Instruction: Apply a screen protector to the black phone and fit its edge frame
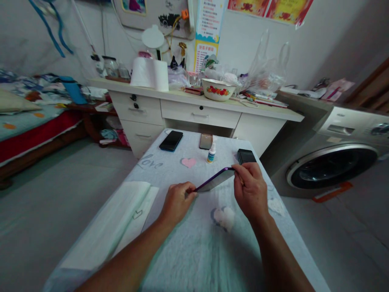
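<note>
Between my hands, tilted above the cloth-covered table (188, 227), is a smartphone (215, 180) with a purple edge. My left hand (179, 199) pinches its lower left end between thumb and fingers. At the raised right end, my right hand (251, 188) grips a corner. Just beyond it stands a small white spray bottle (211, 154) with a blue and yellow label. A black phone (171, 140) lies at the table's far left, a brown-backed phone (206, 141) at the far middle. Another dark phone (246, 156) lies past my right hand, which partly covers it.
Folded white cloth or paper (109, 223) lies along the table's left side. Behind the table stands a white desk (142, 109) bearing a flowered bowl (219, 90), a paper roll (148, 75) and plastic bags (267, 73). A washing machine (337, 142) is on the right, a bed (33, 121) on the left.
</note>
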`<state>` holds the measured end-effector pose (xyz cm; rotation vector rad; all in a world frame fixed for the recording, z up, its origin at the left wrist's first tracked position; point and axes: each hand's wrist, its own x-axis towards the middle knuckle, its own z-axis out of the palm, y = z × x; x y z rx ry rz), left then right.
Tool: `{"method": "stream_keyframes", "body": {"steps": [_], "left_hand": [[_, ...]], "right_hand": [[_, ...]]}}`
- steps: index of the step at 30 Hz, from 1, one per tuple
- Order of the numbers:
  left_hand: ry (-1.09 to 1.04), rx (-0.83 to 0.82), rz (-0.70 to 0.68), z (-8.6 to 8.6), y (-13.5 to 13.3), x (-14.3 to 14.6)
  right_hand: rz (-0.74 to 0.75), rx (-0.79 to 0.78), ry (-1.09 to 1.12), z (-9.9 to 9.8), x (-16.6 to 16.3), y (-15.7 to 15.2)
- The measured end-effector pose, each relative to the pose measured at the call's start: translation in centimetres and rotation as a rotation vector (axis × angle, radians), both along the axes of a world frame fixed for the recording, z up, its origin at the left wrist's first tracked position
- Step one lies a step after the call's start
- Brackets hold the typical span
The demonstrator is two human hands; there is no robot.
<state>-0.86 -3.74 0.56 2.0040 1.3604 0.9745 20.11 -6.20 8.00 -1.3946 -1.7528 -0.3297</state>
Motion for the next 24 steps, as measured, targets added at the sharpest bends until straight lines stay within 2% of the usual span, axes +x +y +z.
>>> {"method": "stream_keyframes", "body": {"steps": [4,13,16,21,24], "left_hand": [[0.16,0.108,0.081,0.1,0.0,0.0],[0.262,0.076,0.122,-0.6,0.1,-0.5],[0.156,0.068,0.12,1.0,-0.6,-0.7],[-0.066,0.303,0.065,6.1,-1.9,-0.9],[-0.082,0.366,0.037,7.8,-1.8,-0.8]], "right_hand": [[0.063,-0.021,-0.099,1.0,-1.1,-0.2],[0.061,-0.131,-0.215,2.1,-4.5,-0.6],[0.064,-0.137,-0.232,2.1,-4.9,-0.6],[0.078,-0.145,-0.225,2.2,-5.0,-0.7],[0.085,-0.132,-0.202,2.2,-5.1,-0.7]]}}
